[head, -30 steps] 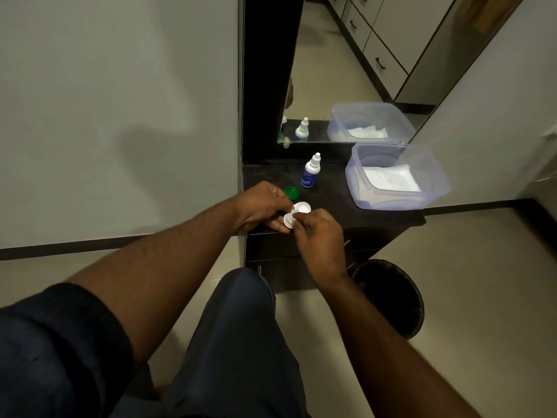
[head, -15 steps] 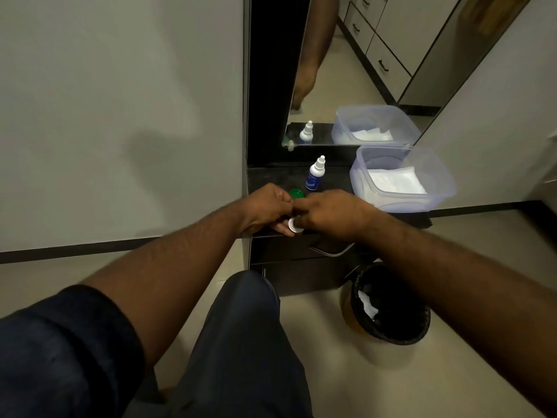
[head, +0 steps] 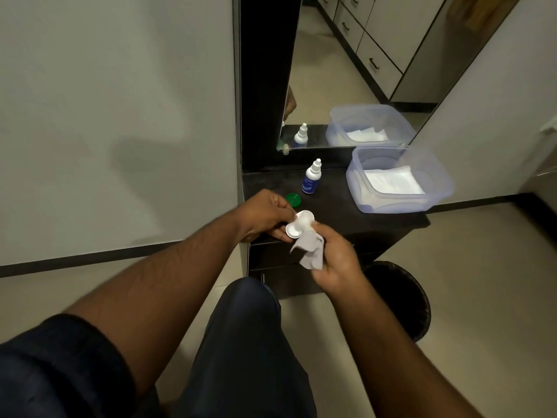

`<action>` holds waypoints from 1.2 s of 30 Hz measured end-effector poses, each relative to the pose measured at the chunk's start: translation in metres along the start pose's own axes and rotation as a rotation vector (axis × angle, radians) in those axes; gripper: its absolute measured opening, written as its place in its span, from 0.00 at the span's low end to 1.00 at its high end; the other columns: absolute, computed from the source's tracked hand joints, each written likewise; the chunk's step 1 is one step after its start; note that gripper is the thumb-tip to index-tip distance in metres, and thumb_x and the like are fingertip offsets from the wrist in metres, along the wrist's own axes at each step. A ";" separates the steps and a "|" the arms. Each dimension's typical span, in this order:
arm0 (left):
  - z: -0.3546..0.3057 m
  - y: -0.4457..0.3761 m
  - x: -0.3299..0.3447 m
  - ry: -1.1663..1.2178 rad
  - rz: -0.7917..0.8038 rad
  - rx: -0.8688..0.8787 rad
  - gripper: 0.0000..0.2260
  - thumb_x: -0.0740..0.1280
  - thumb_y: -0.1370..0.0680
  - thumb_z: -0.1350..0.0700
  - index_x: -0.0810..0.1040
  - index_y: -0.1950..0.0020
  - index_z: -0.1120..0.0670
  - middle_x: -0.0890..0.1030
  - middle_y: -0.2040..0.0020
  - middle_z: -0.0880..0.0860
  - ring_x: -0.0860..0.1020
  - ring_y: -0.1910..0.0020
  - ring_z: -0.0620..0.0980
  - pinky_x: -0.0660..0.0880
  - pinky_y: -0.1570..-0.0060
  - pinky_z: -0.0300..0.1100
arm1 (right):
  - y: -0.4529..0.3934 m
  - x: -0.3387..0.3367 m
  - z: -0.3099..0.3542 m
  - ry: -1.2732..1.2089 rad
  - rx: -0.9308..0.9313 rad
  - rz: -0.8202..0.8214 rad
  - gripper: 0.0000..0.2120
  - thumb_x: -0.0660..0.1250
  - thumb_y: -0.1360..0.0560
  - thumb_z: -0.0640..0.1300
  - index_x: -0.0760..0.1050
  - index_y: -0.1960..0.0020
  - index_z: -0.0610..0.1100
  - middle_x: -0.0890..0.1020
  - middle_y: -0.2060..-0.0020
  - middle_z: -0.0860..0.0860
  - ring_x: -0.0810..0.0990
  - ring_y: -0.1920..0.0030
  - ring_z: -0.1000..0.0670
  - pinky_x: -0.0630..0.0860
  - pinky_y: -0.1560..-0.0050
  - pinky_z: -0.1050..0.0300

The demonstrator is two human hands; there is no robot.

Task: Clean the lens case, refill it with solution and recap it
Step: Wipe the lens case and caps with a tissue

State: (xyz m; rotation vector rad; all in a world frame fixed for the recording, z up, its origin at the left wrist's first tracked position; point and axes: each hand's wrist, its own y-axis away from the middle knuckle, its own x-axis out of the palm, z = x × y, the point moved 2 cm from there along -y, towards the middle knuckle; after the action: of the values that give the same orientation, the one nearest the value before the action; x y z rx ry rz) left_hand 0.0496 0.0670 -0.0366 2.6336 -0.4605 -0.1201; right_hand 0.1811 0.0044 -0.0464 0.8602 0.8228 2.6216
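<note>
left hand [head: 265, 214] gripping lens case [head: 299, 227], right hand [head: 334, 260] clutching tissue [head: 309, 251]

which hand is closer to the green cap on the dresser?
Left. The left hand holds the lens case right beside the green cap; the right hand, gripping a tissue, is farther toward the person.

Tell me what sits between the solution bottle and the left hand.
The green cap lies on the dark shelf between the bottle and the left hand, seen in the head view.
</note>
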 end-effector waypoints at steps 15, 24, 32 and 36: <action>-0.004 0.003 -0.003 -0.019 0.046 -0.010 0.04 0.66 0.24 0.64 0.80 0.53 0.62 0.83 0.58 0.61 0.84 0.63 0.52 0.82 0.65 0.40 | 0.005 0.006 0.046 2.064 -1.536 0.655 0.19 0.75 0.34 0.37 0.78 0.44 0.39 0.80 0.56 0.40 0.80 0.59 0.41 0.77 0.65 0.53; -0.007 0.004 -0.003 -0.073 0.057 0.023 0.04 0.67 0.24 0.65 0.81 0.53 0.62 0.83 0.58 0.60 0.84 0.62 0.52 0.81 0.66 0.39 | 0.003 0.011 0.057 2.464 -1.726 0.647 0.14 0.61 0.28 0.45 0.79 0.46 0.43 0.80 0.59 0.45 0.79 0.65 0.45 0.72 0.68 0.54; -0.002 0.001 -0.002 -0.061 -0.002 0.049 0.04 0.66 0.25 0.67 0.79 0.53 0.66 0.82 0.61 0.60 0.83 0.66 0.51 0.82 0.65 0.42 | 0.017 0.022 0.012 1.674 -0.691 0.067 0.09 0.62 0.23 0.40 0.79 0.47 0.39 0.80 0.53 0.42 0.78 0.54 0.44 0.75 0.55 0.53; 0.000 0.003 -0.003 -0.037 -0.020 0.042 0.03 0.67 0.25 0.66 0.80 0.54 0.64 0.83 0.60 0.60 0.84 0.64 0.52 0.82 0.66 0.41 | 0.014 0.014 0.025 0.363 -0.008 0.114 0.06 0.63 0.23 0.37 0.78 0.50 0.37 0.82 0.57 0.40 0.82 0.60 0.46 0.81 0.64 0.53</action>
State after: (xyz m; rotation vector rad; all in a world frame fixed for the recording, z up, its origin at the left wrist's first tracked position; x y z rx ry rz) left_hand 0.0461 0.0652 -0.0348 2.6817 -0.4540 -0.1674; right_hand 0.1846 0.0094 -0.0153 0.4436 0.8697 2.9289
